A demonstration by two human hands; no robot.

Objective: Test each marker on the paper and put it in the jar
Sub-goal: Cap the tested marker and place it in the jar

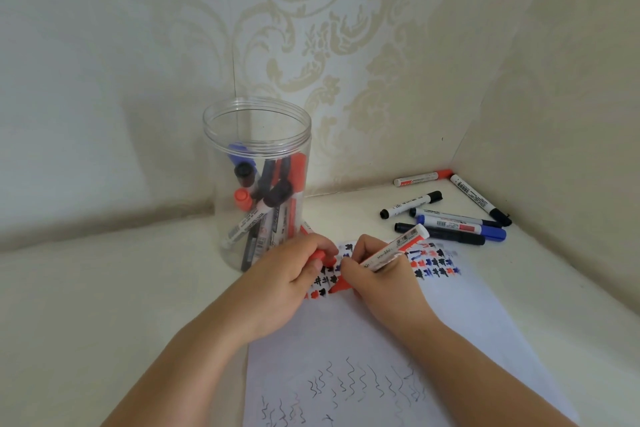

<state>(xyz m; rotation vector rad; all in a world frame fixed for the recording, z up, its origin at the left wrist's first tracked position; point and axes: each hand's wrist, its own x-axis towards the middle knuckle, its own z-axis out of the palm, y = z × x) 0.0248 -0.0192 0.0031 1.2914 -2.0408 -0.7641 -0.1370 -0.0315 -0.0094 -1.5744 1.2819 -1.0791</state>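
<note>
My right hand (375, 272) grips a white marker with a red band (398, 246), its red tip pointing down-left onto the paper (415, 329) among red, blue and black test marks. My left hand (287, 274) is closed around a red cap (320, 256) right beside the marker's tip. A clear plastic jar (258, 184) stands open behind my left hand and holds several markers, red, blue and black. Several loose markers (446, 218) lie at the back right of the surface.
The white surface sits in a corner between two patterned walls (346, 45), close behind and to the right. Thin squiggly lines (346, 388) cover the near part of the paper. A red-capped marker (422, 178) lies against the back wall.
</note>
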